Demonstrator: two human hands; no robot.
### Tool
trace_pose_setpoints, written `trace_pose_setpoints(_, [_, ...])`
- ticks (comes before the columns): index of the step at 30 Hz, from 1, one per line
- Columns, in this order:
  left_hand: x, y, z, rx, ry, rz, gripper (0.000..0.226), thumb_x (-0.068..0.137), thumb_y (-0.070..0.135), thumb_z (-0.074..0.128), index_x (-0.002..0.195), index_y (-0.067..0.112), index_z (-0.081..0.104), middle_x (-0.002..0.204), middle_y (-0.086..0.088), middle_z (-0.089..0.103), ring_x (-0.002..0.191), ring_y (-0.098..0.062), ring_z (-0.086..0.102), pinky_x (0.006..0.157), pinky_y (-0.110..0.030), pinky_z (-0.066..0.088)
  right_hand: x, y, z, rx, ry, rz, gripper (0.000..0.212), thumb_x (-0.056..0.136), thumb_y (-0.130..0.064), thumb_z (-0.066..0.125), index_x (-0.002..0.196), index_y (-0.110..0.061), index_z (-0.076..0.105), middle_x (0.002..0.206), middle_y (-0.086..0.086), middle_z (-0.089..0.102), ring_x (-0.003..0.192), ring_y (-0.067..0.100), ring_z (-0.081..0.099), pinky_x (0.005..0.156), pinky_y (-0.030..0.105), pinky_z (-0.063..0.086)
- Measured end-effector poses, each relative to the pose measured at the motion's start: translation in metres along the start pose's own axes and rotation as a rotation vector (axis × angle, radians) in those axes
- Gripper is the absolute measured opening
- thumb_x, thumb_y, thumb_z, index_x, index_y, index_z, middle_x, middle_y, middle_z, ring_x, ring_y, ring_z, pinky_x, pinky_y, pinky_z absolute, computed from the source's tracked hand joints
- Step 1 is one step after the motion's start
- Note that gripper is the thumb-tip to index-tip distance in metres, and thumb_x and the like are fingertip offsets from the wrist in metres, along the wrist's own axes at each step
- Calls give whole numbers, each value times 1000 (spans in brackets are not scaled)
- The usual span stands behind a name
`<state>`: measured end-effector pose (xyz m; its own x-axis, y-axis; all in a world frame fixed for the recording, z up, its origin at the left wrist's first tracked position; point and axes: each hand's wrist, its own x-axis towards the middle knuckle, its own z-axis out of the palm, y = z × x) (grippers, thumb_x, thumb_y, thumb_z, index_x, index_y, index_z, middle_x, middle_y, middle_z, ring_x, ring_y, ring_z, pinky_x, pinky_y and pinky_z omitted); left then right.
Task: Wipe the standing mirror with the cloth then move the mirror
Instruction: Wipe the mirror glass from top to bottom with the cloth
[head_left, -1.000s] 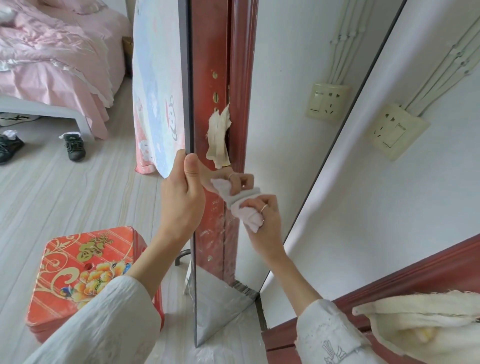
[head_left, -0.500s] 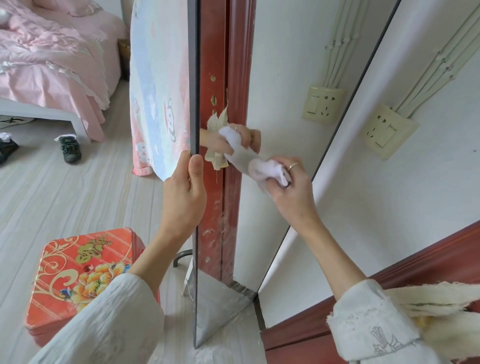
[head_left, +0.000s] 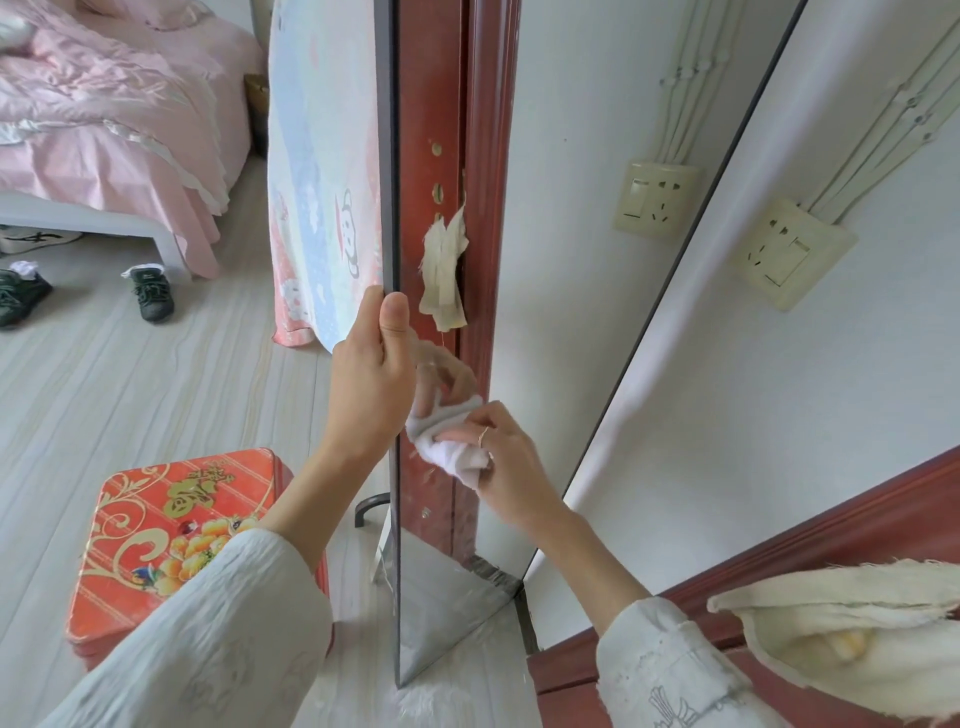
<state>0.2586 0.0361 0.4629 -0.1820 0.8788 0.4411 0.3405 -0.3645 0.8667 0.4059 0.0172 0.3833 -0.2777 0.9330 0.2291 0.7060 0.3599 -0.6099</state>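
The tall standing mirror (head_left: 561, 270) with a thin dark frame stands upright on the floor, its glass reflecting a red door frame and a white wall. My left hand (head_left: 371, 379) grips the mirror's left edge at mid height, thumb on the front. My right hand (head_left: 506, 462) presses a crumpled white cloth (head_left: 452, 452) against the lower middle of the glass, close to the left edge. The hand and cloth are mirrored in the glass just above.
A red floral tin box (head_left: 176, 530) sits on the floor to the left of the mirror's base. A patterned curtain (head_left: 322, 171) hangs behind the mirror. A pink bed (head_left: 104, 119) and shoes (head_left: 150, 293) lie far left. The real red door frame (head_left: 779, 577) and wall socket (head_left: 792, 254) are at right.
My right hand has swept the cloth down the glass from the higher spot near the reflected paper scrap to below my left hand. My left hand keeps its grip on the edge.
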Motion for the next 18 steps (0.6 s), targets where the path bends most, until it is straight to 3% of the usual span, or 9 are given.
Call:
trace_pose_setpoints(2, [-2,1,0,-2,-7,14,35,99,28,25,65,26,27,56,1,33,50,-6,34,49,-19,29,-6,10,4,-77,-163,71,22,83,-7,61,103,-1,68,112,12,54,100,22,55,82,19,40])
trace_pose_setpoints(4, [-4,4,-1,4,-20,30,35,99,26,27,64,26,26,55,4,28,48,-4,34,47,-17,29,-13,13,1,-52,-182,147,22,87,-4,52,101,2,67,108,12,54,96,26,57,78,13,41])
trace_pose_setpoints(7, [-8,4,-4,-17,-39,28,35,99,22,29,64,27,27,56,7,28,47,0,36,48,-12,31,-10,0,-21,52,2,151,21,83,5,56,99,2,68,86,-6,49,84,14,52,71,0,38])
trace_pose_setpoints(11, [-19,-13,-8,-111,-132,-69,32,99,28,28,67,22,30,62,5,27,53,-2,29,54,-15,32,15,-31,-61,136,366,-25,29,73,4,58,100,-1,68,90,-2,48,83,7,53,77,1,39])
trace_pose_setpoints(13, [-24,-26,-10,-182,-230,-163,39,94,45,29,78,12,40,70,2,38,64,-9,40,68,-31,44,27,-49,-69,163,447,-105,32,74,0,58,104,-6,67,89,-7,47,79,4,51,75,1,39])
trace_pose_setpoints(15, [-26,-33,-14,-251,-338,-261,58,86,64,26,107,16,52,99,5,58,92,-16,58,93,-46,47,35,-66,-67,160,459,-177,33,75,-3,60,105,-11,67,89,-12,45,78,5,52,75,3,39])
trace_pose_setpoints(16, [-26,-35,-16,-293,-384,-315,61,86,67,23,120,25,51,117,10,58,110,-12,56,100,-43,43,37,-70,-62,147,444,-200,31,75,-6,61,104,-11,69,89,-10,45,81,7,52,76,4,39])
trace_pose_setpoints(18, [-26,-35,-20,-384,-437,-391,53,89,62,20,127,35,46,125,13,57,116,-6,54,101,-34,42,36,-70,-50,129,379,-219,29,73,-10,64,102,-10,71,91,-2,47,85,13,52,79,6,39])
